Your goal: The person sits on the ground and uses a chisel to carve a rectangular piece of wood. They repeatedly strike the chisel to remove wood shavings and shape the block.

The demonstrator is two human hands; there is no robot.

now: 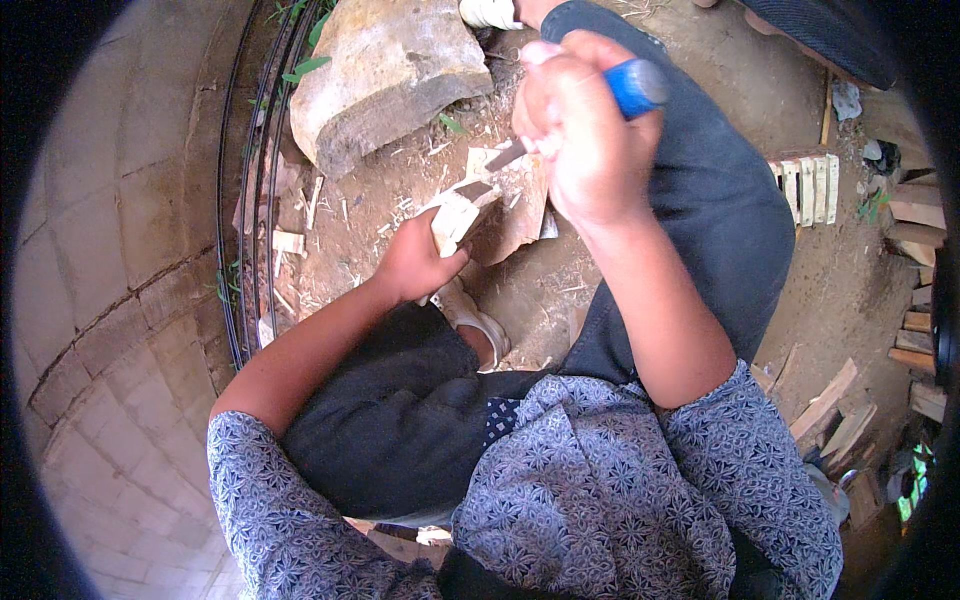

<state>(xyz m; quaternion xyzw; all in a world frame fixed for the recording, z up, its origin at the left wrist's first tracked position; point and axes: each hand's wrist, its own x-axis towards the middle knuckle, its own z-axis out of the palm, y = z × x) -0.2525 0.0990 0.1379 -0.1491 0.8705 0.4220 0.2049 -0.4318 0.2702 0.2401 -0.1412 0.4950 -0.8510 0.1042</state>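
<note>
My right hand [590,130] is closed around a chisel [638,88] with a round blue handle. Its metal blade points down and left toward a small block of pale wood [455,222]. My left hand [415,255] grips this wood from below and the left, with the thumb along its near side. A dark patch shows on the block's upper face; I cannot tell whether it is a notch or shadow. The right hand is slightly blurred. Just beyond the block, a flat piece of wood [515,205] lies on the ground.
A large pale stone [390,80] sits ahead, with wood shavings scattered around it. Dark rods [250,180] run along the brick wall [120,220] at left. Pale slatted wood pieces [808,190] and offcuts [835,410] lie at right. Another person's leg [830,35] shows at top right.
</note>
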